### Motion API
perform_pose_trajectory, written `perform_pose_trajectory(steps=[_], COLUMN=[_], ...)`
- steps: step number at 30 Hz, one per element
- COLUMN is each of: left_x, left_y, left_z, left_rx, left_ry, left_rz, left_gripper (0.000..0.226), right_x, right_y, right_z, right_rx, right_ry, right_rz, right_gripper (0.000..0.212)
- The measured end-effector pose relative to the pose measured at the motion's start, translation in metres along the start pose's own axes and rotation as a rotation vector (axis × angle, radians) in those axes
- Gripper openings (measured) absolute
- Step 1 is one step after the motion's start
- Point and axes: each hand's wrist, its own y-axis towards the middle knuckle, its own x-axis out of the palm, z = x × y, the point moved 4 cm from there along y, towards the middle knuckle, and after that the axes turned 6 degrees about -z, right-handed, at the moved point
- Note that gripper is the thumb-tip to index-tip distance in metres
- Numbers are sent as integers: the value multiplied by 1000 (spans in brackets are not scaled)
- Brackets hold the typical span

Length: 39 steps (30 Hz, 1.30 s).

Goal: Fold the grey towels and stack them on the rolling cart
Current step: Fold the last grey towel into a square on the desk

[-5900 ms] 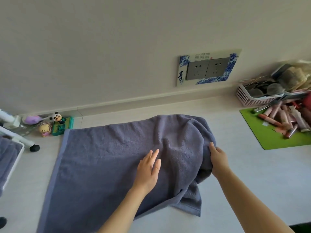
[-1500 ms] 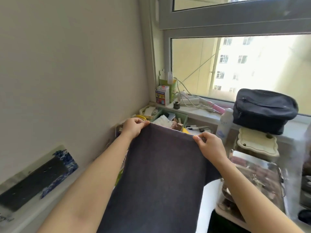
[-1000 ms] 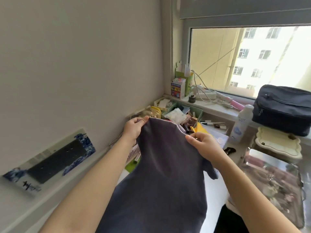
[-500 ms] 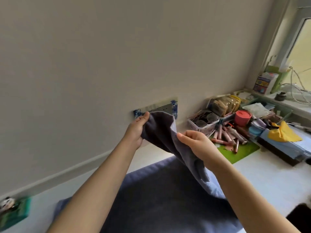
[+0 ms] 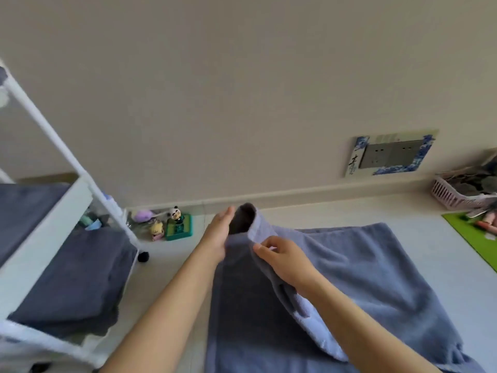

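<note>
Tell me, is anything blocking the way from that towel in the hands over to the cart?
Nothing visible does. Both the left hand and right hand grip the grey towel, and the countertop between it and the rolling cart looks bare. The small figurines sit behind that path.

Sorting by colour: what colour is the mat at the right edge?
Bright green mat, seen in the head view, its only view.

From my feed the cart (image 5: 67,200) is chopped off by the left edge and smeared with blur. The basket (image 5: 454,193) runs off the right edge, contents too muddled to name. The towel (image 5: 363,265) covers my left hand's (image 5: 217,235) fingertips.
</note>
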Motion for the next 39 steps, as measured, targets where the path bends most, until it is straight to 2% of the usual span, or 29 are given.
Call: perform_pose_trajectory(steps=[5,6,9,11,16,18,20,22,26,29,31,33,35,37,39], left_x=[-53,-57,-72,-78,-88,-86,-83,-79,-79,-79,-73,-63,-55,-50,-50], left_y=[-41,-48,-60,-66,-77,-76,-74,-74,-82,-88,-86,-77,-64,-54,-57], left_z=[-109,-128,-176,-193,-212,-212,-212,-212,-214,-217,-210,-193,-171,-151,-140], left_rx=[-348,-393,-448,-471,-479,-463,-448,-439,-462,-521,-531,-447,-318,-177,-46], left_ry=[-162,-216,-466,-474,-269,-269,-341,-450,-618,-628,-556,-483,-418,-246,-15], left_rz=[-18,-46,-127,-113,-14,18,84,146,200,217,172,123,129,149,185], left_gripper=[45,49,61,58,21,14,12,8,5,13,22,30,33,34,26], right_x=[78,88,126,127,102,89,79,70,53,39,31,17,-6,-29,-36], right_y=[23,22,15,9,-6,-12,-20,-25,-30,-36,-38,-41,-44,-51,-67], right_z=[59,68,85,100,145,158,166,170,183,195,197,192,180,161,141], right_rx=[175,186,275,309,399,333,238,192,235,274,307,319,247,102,-72], right_ry=[-114,-85,216,289,213,-17,-276,-372,-394,-394,-341,-199,-172,-236,-294], right_rz=[-106,-146,-387,-406,-101,-6,40,60,95,142,130,170,291,466,561], right_gripper=[24,23,26,32,26,17,18,27,20,10,23,29,30,29,32])
